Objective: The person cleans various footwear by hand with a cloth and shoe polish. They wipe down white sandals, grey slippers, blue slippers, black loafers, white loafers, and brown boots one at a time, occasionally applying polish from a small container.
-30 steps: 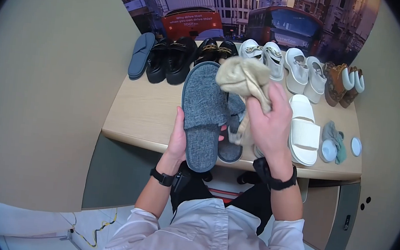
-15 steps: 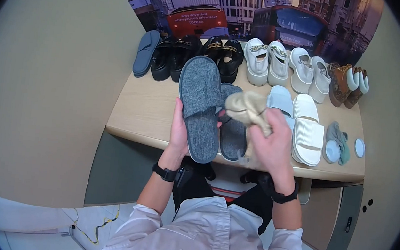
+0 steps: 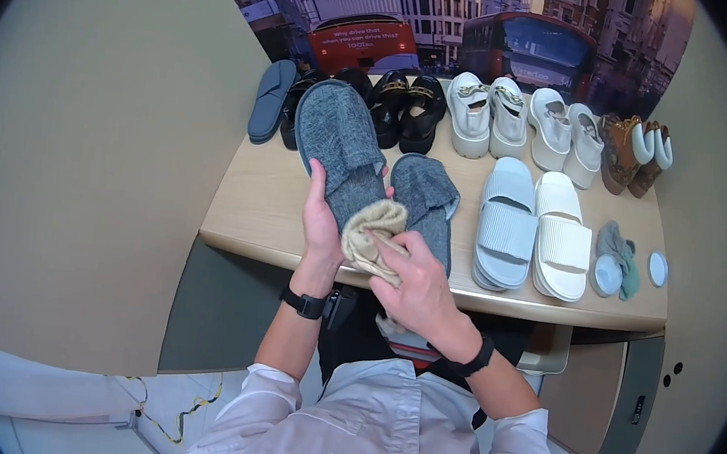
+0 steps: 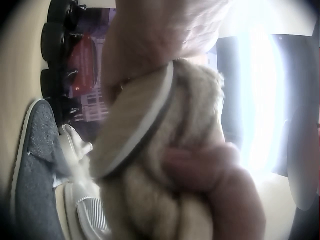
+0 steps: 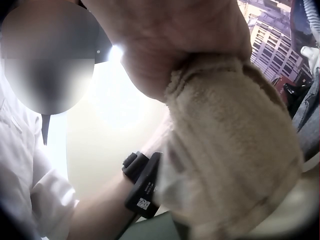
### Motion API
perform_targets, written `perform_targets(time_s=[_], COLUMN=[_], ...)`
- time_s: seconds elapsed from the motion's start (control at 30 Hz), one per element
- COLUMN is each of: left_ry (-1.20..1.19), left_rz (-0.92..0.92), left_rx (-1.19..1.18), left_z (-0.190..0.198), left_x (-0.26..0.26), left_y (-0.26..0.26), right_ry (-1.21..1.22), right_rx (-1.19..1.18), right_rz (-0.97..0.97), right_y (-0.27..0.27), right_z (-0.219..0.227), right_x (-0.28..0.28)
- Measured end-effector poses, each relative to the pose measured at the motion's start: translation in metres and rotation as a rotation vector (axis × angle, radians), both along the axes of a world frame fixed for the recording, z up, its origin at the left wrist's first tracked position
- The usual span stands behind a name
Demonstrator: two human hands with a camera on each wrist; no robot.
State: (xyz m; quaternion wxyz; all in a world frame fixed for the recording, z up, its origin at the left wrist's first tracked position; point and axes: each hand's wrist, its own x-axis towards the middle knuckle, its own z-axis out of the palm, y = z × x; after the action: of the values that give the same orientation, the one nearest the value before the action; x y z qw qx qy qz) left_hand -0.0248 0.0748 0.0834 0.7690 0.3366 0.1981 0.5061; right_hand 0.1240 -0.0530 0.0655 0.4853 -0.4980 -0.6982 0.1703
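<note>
My left hand (image 3: 322, 223) grips a dark grey fabric slipper (image 3: 335, 122) from below, its toe tilted up and away to the left. A beige cloth (image 3: 372, 228) is bunched in my right hand (image 3: 422, 288), which presses it on the slipper's heel end. The cloth hides that end. In the left wrist view the cloth (image 4: 150, 200) lies against the slipper's pale sole edge (image 4: 145, 127); the right wrist view shows the cloth (image 5: 230, 135) hanging from the hand. The matching grey slipper (image 3: 424, 200) lies on the table just right of the held one.
Light blue slipper (image 3: 505, 233) and white slipper (image 3: 561, 248) stand side by side. Further right are a grey-green cloth (image 3: 617, 245) and small round dishes (image 3: 607, 275). Along the back stand a blue-grey slipper (image 3: 271, 102), black shoes (image 3: 422, 114), white shoes (image 3: 468, 114) and brown boots (image 3: 623, 157).
My right hand has brought the cloth left and down onto the slipper's heel end. The held slipper has shifted left and tilted, and the light blue slipper is now uncovered.
</note>
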Motion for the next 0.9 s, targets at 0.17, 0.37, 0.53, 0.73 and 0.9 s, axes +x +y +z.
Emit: perform_targets(time_s=[0.17,0.37,0.53,0.73,0.9], left_ry=[-0.108,-0.235,0.038,-0.114,-0.319], left_rz=[0.003,-0.123,-0.023,-0.176,-0.294], left_rx=[-0.017,-0.052,0.016,-0.056,-0.104], left_z=[-0.011,-0.050,-0.060,-0.036,-0.006], left_x=[-0.011,-0.024,0.019,0.018,0.004], left_y=[0.017,0.029,0.005,-0.023,-0.035], right_ry=[0.082,0.465,0.298,0.237,0.159], right_rx=[-0.033,-0.072,-0.067,0.085,0.065], right_rz=[-0.056,-0.259,-0.149,-0.066,-0.068], right_y=[-0.002,0.018,0.026,0.025,0.028], right_z=[0.011,0.042,0.035,0.013,0.004], right_x=[0.049,0.087,0.058,0.019,0.023])
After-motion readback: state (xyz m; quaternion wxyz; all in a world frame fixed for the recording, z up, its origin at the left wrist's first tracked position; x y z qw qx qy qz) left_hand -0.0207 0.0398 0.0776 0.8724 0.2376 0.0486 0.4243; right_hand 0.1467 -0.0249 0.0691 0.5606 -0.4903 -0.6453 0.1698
